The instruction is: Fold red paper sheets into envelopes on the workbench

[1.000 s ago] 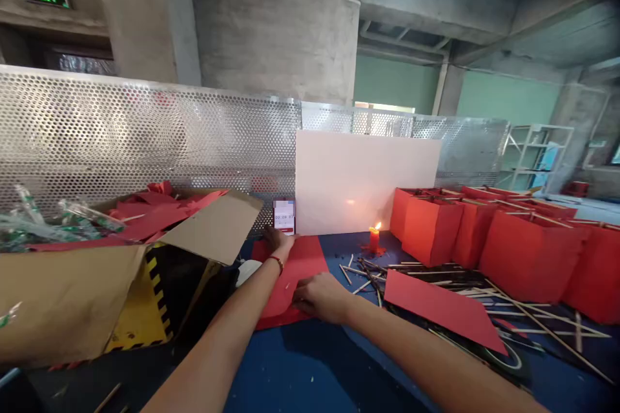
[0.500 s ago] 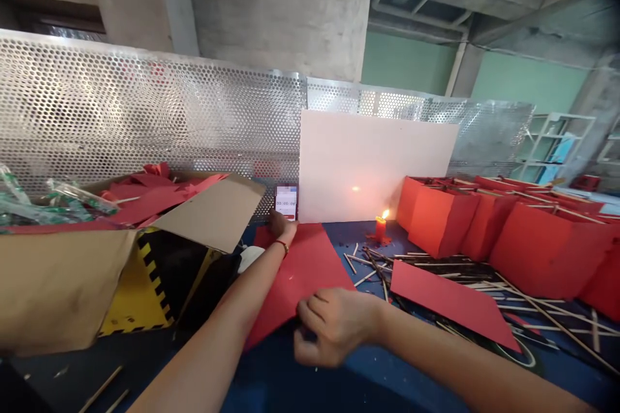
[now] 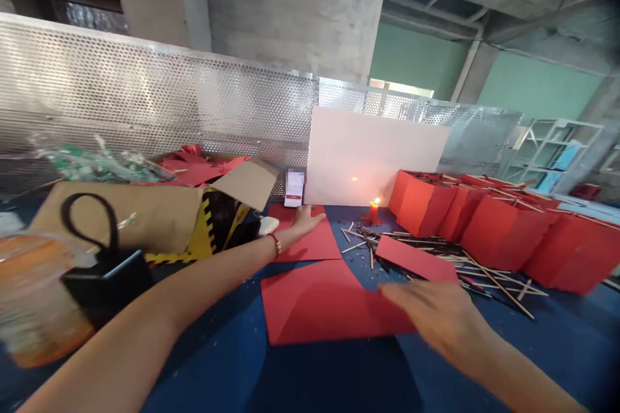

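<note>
My left hand [image 3: 309,221] reaches forward with its fingers stretched out, just in front of an upright phone [image 3: 294,188]. Beneath it, a red paper sheet [image 3: 310,245] lies on the dark blue table. Closer to me lies a second red sheet [image 3: 329,303], its surface slightly curved and partly in shadow. Over that sheet's right end is my right hand [image 3: 438,313], fingers extended and somewhat smeared by motion. Whether it touches the paper I cannot tell. A smaller red piece [image 3: 416,257] lies just beyond the right hand.
A lit red candle [image 3: 374,211] stands before a white board [image 3: 372,155]. Red paper boxes [image 3: 498,222] with sticks line the right, thin wooden sticks [image 3: 489,268] scattered near them. At left are a cardboard box [image 3: 126,206], a black looped object [image 3: 109,284] and a cup [image 3: 41,297].
My right hand has moved right and its curled fingers have straightened. My left hand has drawn back from the phone. Two separate red sheets now show between my arms; the view has shifted.
</note>
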Demonstrator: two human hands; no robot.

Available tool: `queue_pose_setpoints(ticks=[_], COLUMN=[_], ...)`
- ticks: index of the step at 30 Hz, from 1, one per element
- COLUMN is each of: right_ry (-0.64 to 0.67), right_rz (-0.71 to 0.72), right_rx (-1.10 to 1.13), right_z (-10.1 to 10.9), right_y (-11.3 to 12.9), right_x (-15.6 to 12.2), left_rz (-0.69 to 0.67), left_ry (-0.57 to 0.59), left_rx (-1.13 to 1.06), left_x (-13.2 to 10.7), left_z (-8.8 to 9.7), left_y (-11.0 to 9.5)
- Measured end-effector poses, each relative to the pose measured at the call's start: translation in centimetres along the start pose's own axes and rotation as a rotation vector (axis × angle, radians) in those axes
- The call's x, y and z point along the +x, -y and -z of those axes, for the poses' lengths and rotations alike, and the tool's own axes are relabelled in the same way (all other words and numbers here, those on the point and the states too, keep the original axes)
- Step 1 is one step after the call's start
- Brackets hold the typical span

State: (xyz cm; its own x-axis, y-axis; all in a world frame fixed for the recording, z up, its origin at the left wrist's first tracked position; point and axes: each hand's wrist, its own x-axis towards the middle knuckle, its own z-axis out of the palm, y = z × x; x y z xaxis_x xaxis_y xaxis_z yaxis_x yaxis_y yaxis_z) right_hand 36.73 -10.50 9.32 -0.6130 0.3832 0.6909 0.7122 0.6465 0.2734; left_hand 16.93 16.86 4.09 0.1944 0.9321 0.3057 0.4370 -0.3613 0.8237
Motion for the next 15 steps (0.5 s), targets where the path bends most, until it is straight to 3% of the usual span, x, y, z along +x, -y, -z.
queue_pose_setpoints(ticks=[3, 7, 9, 12, 13, 15], right_ry=[-0.167, -0.373, -0.548, -0.778, -0.827, -0.795], right_rz=[-0.299, -0.607, -0.688, -0.709, -0.692, -0.636], right_rx=[-0.208, -0.233, -0.087, 0.067, 0.083, 0.132], right_z=[-0.3, 0.8, 0.9, 0.1, -0.3, -0.8], right_y=[-3.4, -6.4, -5.8, -2.9, -1.9, -0.3], right_x=[-1.7, -2.3, -1.9, -1.2, -1.2, -1.5], left_rz=[-0.123, 0.064, 0.024, -0.211, -0.292, -0.443], left_ry=[0.430, 0.753, 0.695, 0.402, 0.284, 0.075], left_rx=[-0.173, -0.398, -0.335, -0.100, -0.036, 0.132], left_x=[-6.0, -11.8, -13.4, -15.5, -16.5, -18.9], left_z=[3.2, 8.4, 10.3, 12.7, 13.6, 15.3], left_y=[-1.7, -3.5, -4.1, -4.9, -5.1, -5.1])
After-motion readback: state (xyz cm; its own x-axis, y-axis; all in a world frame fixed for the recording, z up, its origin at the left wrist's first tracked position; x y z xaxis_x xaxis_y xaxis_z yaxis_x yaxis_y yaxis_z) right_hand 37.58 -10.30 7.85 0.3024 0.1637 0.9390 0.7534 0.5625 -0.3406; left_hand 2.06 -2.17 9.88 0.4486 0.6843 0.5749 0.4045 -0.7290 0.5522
